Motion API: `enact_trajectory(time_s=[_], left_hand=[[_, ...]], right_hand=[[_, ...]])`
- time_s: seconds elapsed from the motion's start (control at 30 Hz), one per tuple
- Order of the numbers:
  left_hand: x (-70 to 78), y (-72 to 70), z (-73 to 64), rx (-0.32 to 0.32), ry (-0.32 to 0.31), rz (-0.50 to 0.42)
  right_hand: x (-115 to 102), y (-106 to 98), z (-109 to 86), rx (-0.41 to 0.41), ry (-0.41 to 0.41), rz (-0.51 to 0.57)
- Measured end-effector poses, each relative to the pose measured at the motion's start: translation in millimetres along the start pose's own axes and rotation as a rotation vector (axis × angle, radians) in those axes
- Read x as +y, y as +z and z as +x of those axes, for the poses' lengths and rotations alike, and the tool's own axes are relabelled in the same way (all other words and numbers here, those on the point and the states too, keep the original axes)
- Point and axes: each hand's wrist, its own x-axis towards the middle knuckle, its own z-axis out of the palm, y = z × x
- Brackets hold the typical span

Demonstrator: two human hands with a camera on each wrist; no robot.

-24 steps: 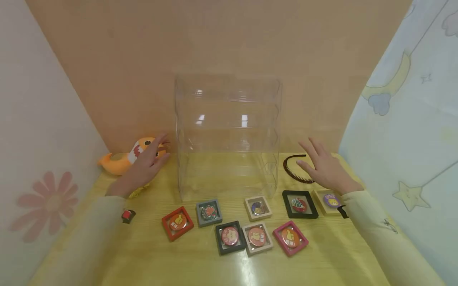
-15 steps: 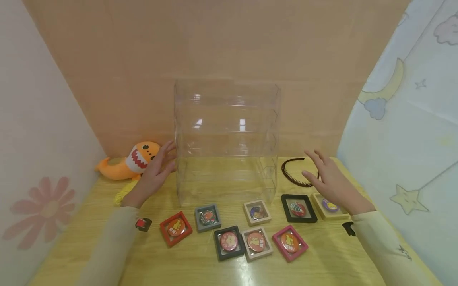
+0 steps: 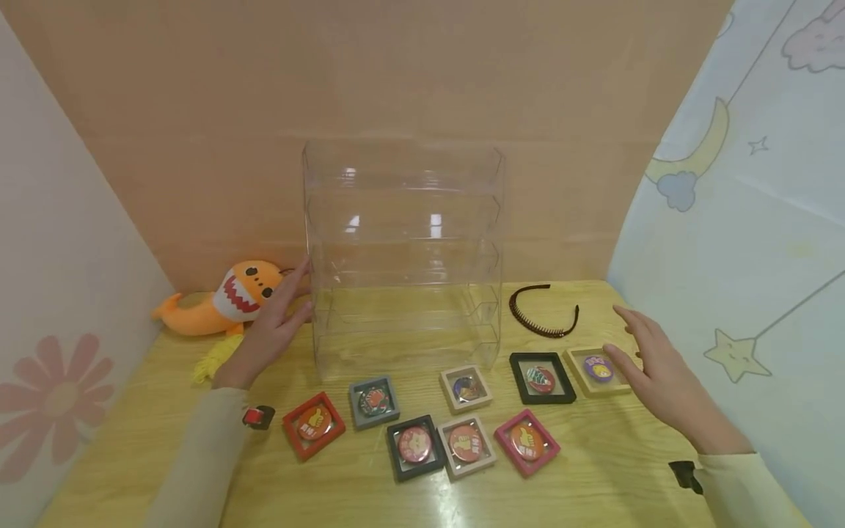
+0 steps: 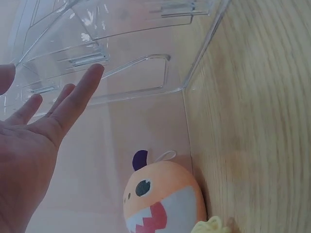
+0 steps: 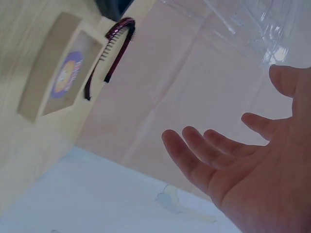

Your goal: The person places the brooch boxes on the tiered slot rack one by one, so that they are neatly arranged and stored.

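My left hand is held with straight fingers at the left side of a clear plastic tiered display rack. Whether its fingertips touch the rack I cannot tell. In the left wrist view the rack's side panel stands just past the fingers. My right hand hovers at the right, fingers loosely extended and holding nothing. Nearest to it lies a cream square frame with a purple badge inside. Left of that is a black frame with a red and green badge.
Several more framed badges lie before the rack, including a red frame, a grey frame and a pink frame. A dark toothed headband lies right of the rack. An orange plush shark sits behind my left hand.
My left hand has moved right, from in front of the plush shark to the rack's side. My right hand has drawn back toward me and to the right, away from the headband.
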Motion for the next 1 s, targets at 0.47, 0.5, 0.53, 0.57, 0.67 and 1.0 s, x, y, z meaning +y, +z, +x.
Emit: enact_trajectory(time_s=[0.47, 0.5, 0.53, 0.57, 0.67, 1.0], left_hand=[[-4.6, 0.6, 0.7, -0.004, -0.010, 0.001], [-4.2, 0.1, 0.4, -0.001, -0.009, 0.001], [-3.9, 0.2, -0.3, 0.001, -0.011, -0.004], [-3.8, 0.2, -0.2, 0.003, -0.008, -0.007], [-3.4, -0.5, 1.0, 0.010, 0.007, -0.001], [-4.4, -0.9, 1.1, 0.003, 0.000, 0.017]], right_hand=[[53.6, 11.2, -24.7, 0.001, 0.064, -0.057], [57.4, 12.6, -25.0, -0.003, 0.067, -0.055], [60.6, 13.2, -25.6, -0.013, 0.076, -0.055], [63.6, 13.8, -26.3, -0.024, 0.086, -0.051], [73.8, 15.8, -27.7, -0.094, 0.146, -0.034], [92.0, 28.3, -24.5, -0.285, 0.323, 0.031]])
